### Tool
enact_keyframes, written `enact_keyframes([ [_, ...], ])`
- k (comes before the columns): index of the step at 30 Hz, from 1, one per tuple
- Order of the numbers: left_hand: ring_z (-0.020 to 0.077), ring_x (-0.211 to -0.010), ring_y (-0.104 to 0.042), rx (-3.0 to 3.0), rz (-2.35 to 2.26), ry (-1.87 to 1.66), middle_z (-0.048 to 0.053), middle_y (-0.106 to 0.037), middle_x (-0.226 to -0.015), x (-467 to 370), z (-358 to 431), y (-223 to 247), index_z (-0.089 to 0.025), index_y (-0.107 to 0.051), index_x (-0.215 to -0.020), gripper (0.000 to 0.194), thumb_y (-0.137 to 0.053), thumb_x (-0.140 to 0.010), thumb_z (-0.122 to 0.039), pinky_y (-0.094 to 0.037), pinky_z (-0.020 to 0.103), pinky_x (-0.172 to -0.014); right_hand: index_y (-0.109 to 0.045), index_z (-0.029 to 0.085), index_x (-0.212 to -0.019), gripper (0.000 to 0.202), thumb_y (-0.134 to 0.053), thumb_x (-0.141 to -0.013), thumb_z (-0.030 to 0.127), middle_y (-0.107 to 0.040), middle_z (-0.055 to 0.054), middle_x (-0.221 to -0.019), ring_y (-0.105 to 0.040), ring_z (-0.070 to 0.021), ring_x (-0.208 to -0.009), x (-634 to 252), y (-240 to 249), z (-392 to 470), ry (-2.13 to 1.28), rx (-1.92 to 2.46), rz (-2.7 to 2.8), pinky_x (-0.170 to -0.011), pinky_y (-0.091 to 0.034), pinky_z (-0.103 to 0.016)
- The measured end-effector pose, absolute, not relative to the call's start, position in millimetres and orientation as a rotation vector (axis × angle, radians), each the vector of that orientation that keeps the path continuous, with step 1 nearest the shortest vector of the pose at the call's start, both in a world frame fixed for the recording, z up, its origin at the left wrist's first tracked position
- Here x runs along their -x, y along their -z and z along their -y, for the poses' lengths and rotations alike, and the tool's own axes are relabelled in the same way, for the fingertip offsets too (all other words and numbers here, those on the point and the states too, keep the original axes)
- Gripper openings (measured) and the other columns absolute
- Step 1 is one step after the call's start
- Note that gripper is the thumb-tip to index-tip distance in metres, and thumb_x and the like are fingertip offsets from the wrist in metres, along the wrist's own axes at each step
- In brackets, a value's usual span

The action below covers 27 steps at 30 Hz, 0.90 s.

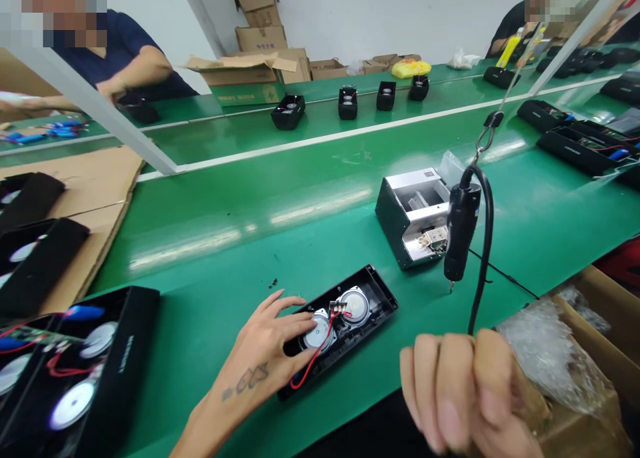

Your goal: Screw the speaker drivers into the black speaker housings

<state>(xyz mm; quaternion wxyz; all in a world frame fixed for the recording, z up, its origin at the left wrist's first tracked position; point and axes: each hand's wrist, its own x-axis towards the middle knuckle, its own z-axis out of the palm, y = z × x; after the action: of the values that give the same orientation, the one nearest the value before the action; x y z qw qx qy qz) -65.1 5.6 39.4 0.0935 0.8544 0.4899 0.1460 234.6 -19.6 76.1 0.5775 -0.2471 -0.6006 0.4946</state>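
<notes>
In front of me a black speaker housing (371,326) lies open side up on the green bench. Two round speaker drivers (355,307) are seated in it, with red wires and a small connector board near the middle. My left hand (273,335) grips its left end, thumb at the near side and fingers over the left driver. Curled into a fist, my right hand (457,391) is raised at the lower right; whatever lies inside its fingers is hidden. Above it a black electric screwdriver (461,231) hangs bit down from a cable, apart from the hand.
A silver-black screw feeder (415,211) stands behind the screwdriver. More black housings (130,358) fill the left side. Several small housings (348,103) sit on the far line. A box with bubble wrap (555,351) is at right. Two co-workers are across the bench.
</notes>
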Motion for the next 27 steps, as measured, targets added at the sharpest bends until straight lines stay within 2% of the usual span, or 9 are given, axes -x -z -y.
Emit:
enact_keyframes([
  [2,0.0291,-0.122,-0.074,-2.484,-1.483,-0.434,-0.002,-0.085,-0.111,64,-4,-39,-0.032,-0.078,-0.110,0.020,-0.079,-0.090,-0.032,-0.048,0.064,-0.120,-0.054,0.032,-0.103,0.015,-0.051,-0.112,0.044,-0.074,-0.002,-0.081,-0.067,-0.0191,-0.068,-237,-70,-2,-1.159,0.541,1.334,-0.062,-0.058,-0.033],
  [4,0.0304,-0.124,-0.073,-2.431,-1.522,-0.393,0.000,-0.084,-0.111,61,-5,-40,-0.031,-0.077,-0.111,0.027,-0.083,-0.084,-0.029,-0.050,0.063,-0.119,-0.060,0.029,-0.100,0.010,-0.061,-0.109,0.031,-0.077,-0.003,-0.097,-0.071,-0.0186,-0.084,-240,-58,-21,-1.092,0.645,1.418,-0.077,-0.061,-0.034],
  [7,0.0308,-0.122,-0.074,-2.400,-1.553,-0.307,0.003,-0.083,-0.113,54,-7,-42,-0.029,-0.076,-0.109,0.034,-0.088,-0.077,-0.026,-0.052,0.061,-0.118,-0.068,0.025,-0.096,0.009,-0.071,-0.102,0.018,-0.077,-0.006,-0.121,-0.073,-0.0197,-0.102,-236,-44,-40,-0.929,0.827,1.795,-0.092,-0.061,-0.036],
  [9,0.0298,-0.119,-0.075,-2.414,-1.529,-0.292,0.004,-0.082,-0.113,51,-9,-41,-0.028,-0.075,-0.105,0.031,-0.087,-0.076,-0.026,-0.053,0.059,-0.118,-0.072,0.023,-0.092,0.010,-0.076,-0.097,0.015,-0.075,-0.007,-0.133,-0.074,-0.0225,-0.109,-228,-38,-46,-0.852,0.828,2.057,-0.095,-0.061,-0.038],
  [11,0.0291,-0.117,-0.076,-2.423,-1.507,-0.324,0.004,-0.083,-0.109,50,-11,-41,-0.027,-0.073,-0.101,0.027,-0.084,-0.076,-0.025,-0.053,0.058,-0.119,-0.074,0.022,-0.089,0.010,-0.078,-0.096,0.015,-0.077,-0.007,-0.131,-0.075,-0.0236,-0.108,-218,-34,-50,-0.791,0.775,2.239,-0.094,-0.062,-0.038],
  [13,0.0293,-0.118,-0.075,-2.408,-1.494,-0.361,0.002,-0.083,-0.105,52,-10,-41,-0.027,-0.071,-0.099,0.028,-0.083,-0.074,-0.023,-0.052,0.058,-0.119,-0.075,0.020,-0.090,0.008,-0.077,-0.097,0.016,-0.080,-0.006,-0.120,-0.077,-0.0224,-0.101,-209,-30,-53,-0.732,0.700,2.313,-0.089,-0.063,-0.037],
  [18,0.0317,-0.126,-0.072,-2.294,-1.498,-0.338,0.000,-0.083,-0.104,52,-8,-49,-0.027,-0.067,-0.093,0.031,-0.086,-0.069,-0.021,-0.047,0.064,-0.122,-0.075,0.015,-0.096,0.014,-0.064,-0.102,0.008,-0.081,-0.009,-0.105,-0.071,-0.0194,-0.083,-202,-23,-55,-0.468,0.550,2.249,-0.074,-0.061,-0.034],
  [23,0.0292,-0.130,-0.069,-2.184,-1.519,-0.306,-0.004,-0.079,-0.095,43,-7,-51,-0.026,-0.065,-0.087,0.031,-0.089,-0.069,-0.019,-0.040,0.060,-0.128,-0.074,0.013,-0.098,0.013,-0.064,-0.102,0.006,-0.082,-0.011,-0.107,-0.069,-0.0188,-0.077,-211,-20,-50,-0.407,0.550,2.198,-0.068,-0.060,-0.034],
  [27,0.0307,-0.134,-0.066,-2.211,-1.486,-0.299,-0.005,-0.081,-0.095,41,-5,-51,-0.027,-0.070,-0.095,0.031,-0.092,-0.075,-0.024,-0.035,0.063,-0.130,-0.075,0.014,-0.101,0.010,-0.069,-0.099,0.006,-0.082,-0.011,-0.112,-0.073,-0.0202,-0.085,-218,-14,-47,-0.476,0.568,2.228,-0.074,-0.063,-0.035],
])
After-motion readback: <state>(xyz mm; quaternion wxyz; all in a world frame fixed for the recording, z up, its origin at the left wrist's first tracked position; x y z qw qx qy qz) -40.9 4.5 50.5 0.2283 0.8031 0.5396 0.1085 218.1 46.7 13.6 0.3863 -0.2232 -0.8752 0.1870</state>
